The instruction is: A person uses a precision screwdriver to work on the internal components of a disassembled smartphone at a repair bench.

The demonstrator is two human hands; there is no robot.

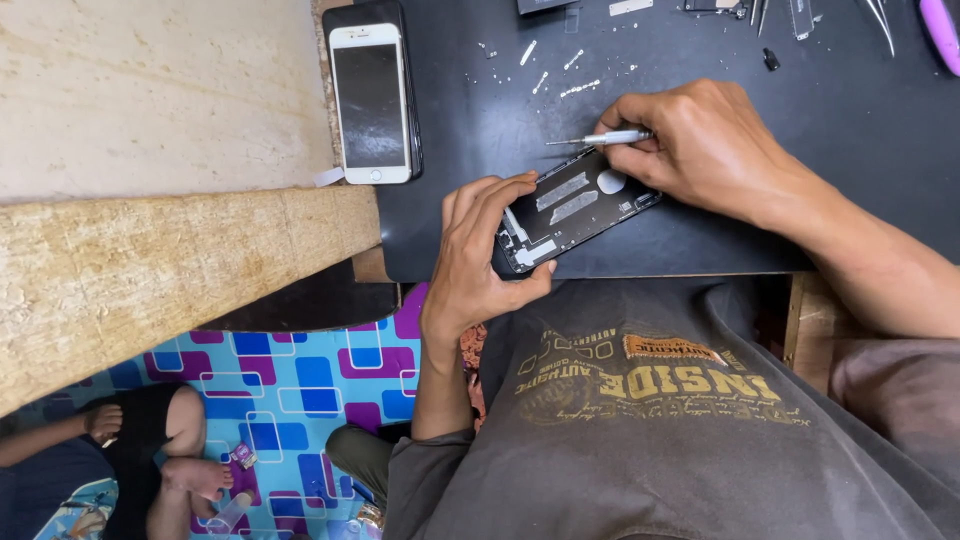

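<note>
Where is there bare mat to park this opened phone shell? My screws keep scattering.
Free: black mat right of the right hand, and between the white phone and the left hand. Crowded: top edge, with loose screws and tweezers.

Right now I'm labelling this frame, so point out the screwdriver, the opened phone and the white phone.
screwdriver (pixel 612 137), head view, silver shaft.
opened phone (pixel 574 208), head view, inner back shell.
white phone (pixel 370 103), head view, dark screen.

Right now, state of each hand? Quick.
Left hand: closed around the end of the opened phone housing, steadying it on the black mat.
Right hand: closed on a small screwdriver, tip above the housing.
</note>
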